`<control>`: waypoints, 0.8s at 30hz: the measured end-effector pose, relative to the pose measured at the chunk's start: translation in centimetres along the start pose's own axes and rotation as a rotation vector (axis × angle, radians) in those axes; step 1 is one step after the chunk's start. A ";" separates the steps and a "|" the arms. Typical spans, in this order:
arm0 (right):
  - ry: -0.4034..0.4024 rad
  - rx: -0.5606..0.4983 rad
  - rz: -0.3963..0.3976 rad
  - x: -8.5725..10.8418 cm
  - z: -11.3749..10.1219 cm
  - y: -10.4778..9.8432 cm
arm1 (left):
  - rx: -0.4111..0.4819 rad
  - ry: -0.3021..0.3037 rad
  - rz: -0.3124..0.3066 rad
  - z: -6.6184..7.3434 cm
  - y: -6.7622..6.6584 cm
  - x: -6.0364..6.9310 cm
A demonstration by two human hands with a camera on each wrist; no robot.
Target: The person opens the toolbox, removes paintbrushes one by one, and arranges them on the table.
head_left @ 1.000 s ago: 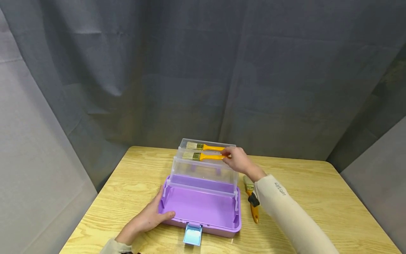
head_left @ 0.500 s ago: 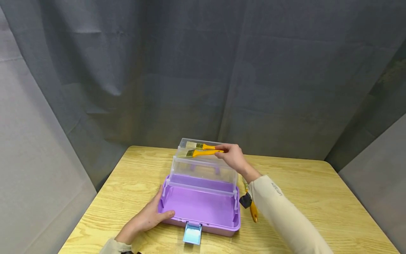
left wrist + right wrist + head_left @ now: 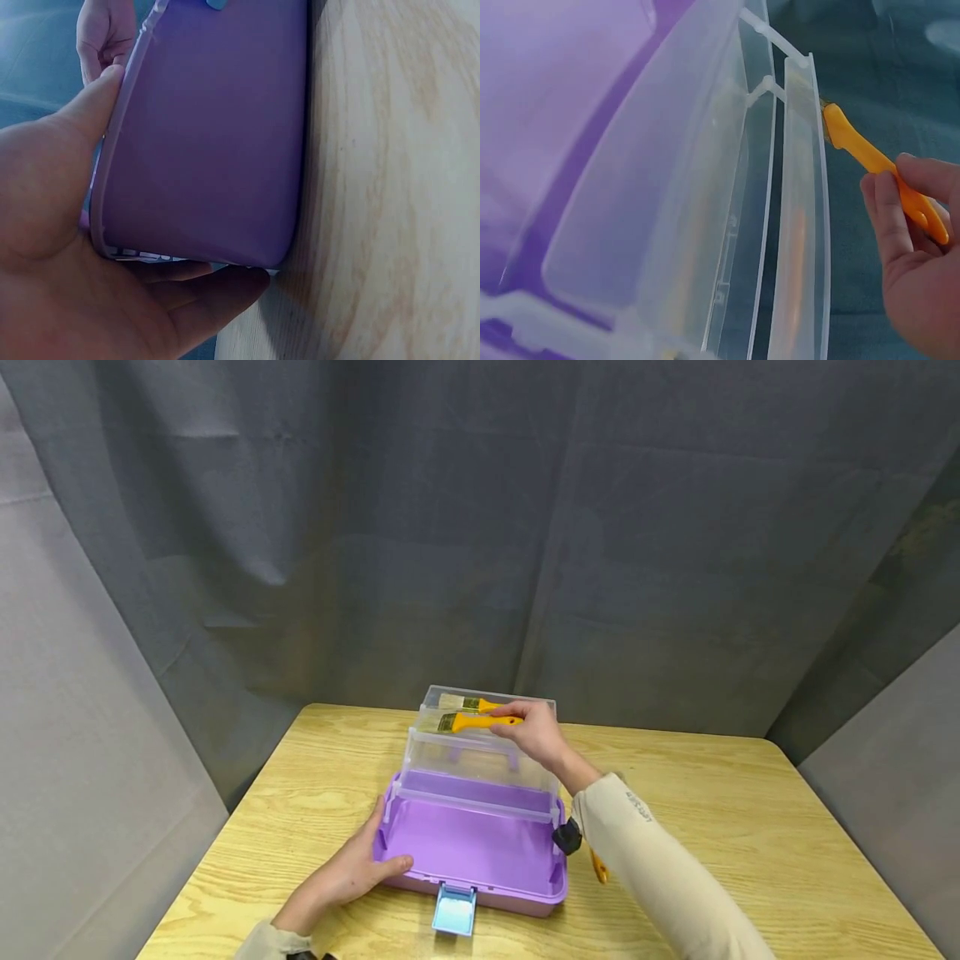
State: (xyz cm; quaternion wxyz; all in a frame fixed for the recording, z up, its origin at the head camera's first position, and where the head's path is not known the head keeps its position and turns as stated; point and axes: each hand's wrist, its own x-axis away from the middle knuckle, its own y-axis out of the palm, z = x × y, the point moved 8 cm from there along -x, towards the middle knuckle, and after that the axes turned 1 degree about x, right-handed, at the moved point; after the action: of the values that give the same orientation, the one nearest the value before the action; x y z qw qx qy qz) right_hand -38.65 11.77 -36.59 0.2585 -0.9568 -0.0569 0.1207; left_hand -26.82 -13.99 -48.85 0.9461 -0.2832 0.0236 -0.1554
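Paintbrush (image 3: 477, 722) held crosswise, bristles (image 3: 431, 723) left.

- The bench (image 3: 712, 818) has a pale yellow wood top with streaky grain, and its two far corners are rounded off.
- A purple plastic toolbox (image 3: 513, 906) sits flat on the bench, its lower compartment open upward and its long front wall toward the viewer.
- A light blue latch (image 3: 454, 910) hangs from the middle of that front wall, over the wood.
- A paintbrush (image 3: 599, 867) lies near the toolbox's right side; only the end of its orange handle shows clearly, the rest being hidden.
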 end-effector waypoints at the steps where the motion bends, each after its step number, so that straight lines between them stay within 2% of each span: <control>1: -0.007 0.010 0.010 0.2 0.0 -0.2 | 0.001 -0.001 0.000 0.0 0.0 0.0; 5: -0.007 0.000 0.044 1.3 0.1 -1.9 | -0.001 0.000 -0.001 -0.1 0.1 0.0; 14: -0.009 -0.106 0.044 4.9 0.5 -7.1 | 0.034 0.041 -0.012 0.1 0.0 0.2; 21: 0.004 -0.145 0.051 7.7 2.6 -11.1 | 0.035 0.049 -0.012 0.0 0.0 0.5; 24: 0.025 -0.202 0.050 9.0 4.1 -12.7 | 0.042 0.059 -0.013 0.0 -0.1 0.6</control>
State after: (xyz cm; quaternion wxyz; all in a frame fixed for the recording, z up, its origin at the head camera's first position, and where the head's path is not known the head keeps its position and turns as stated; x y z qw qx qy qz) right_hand -31.65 26.23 -35.36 0.1586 -0.9805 -0.0417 0.1086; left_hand -26.28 -14.22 -48.82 0.9497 -0.2586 0.0466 -0.1702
